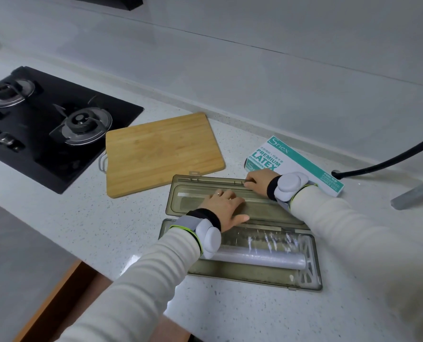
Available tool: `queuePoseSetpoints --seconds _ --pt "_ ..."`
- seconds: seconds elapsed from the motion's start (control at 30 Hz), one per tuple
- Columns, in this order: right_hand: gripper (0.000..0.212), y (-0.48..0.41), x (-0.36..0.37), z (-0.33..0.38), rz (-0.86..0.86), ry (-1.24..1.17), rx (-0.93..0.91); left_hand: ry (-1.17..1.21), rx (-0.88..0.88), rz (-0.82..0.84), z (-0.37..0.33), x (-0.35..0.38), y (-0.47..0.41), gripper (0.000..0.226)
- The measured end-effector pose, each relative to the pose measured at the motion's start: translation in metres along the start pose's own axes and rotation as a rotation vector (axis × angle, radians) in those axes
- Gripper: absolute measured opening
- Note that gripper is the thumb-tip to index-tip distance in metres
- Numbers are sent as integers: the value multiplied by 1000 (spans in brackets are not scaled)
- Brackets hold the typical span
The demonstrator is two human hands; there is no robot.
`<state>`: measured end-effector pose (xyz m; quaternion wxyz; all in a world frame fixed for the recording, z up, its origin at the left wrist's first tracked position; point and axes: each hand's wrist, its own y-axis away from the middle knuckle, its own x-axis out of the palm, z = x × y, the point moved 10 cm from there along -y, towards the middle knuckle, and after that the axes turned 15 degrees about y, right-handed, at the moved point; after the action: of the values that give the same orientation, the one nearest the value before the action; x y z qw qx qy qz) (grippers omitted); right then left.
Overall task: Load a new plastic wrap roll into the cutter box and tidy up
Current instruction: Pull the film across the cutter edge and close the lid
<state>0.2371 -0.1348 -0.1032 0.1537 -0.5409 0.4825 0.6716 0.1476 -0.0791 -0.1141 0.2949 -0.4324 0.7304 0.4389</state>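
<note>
At five o'clock on the tabletop (106,230) we see the wrap roll (259,259) lying in the open cutter box (230,274), our left hand (224,208) pressing flat, grip spread, on its lid (180,193), while our right hand (257,180) has its grip clamped on the lid's far rail at one o'clock.

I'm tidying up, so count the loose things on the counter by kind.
Cutting board: 1
Glove box: 1
Cutter box: 1
Plastic wrap roll: 1
Total: 4
</note>
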Motion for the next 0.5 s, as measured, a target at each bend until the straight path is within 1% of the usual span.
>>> queuePoseSetpoints --seconds 0.27,0.4,0.5 --pt "35 0 2 -3 3 -16 -4 -100 -145 -1 -6 6 -12 59" --pt "37 -2 0 1 31 -8 -20 -95 -121 -49 -8 4 -10 63" --pt "40 -5 2 6 89 39 -38 -56 -101 -99 -5 1 -8 69"
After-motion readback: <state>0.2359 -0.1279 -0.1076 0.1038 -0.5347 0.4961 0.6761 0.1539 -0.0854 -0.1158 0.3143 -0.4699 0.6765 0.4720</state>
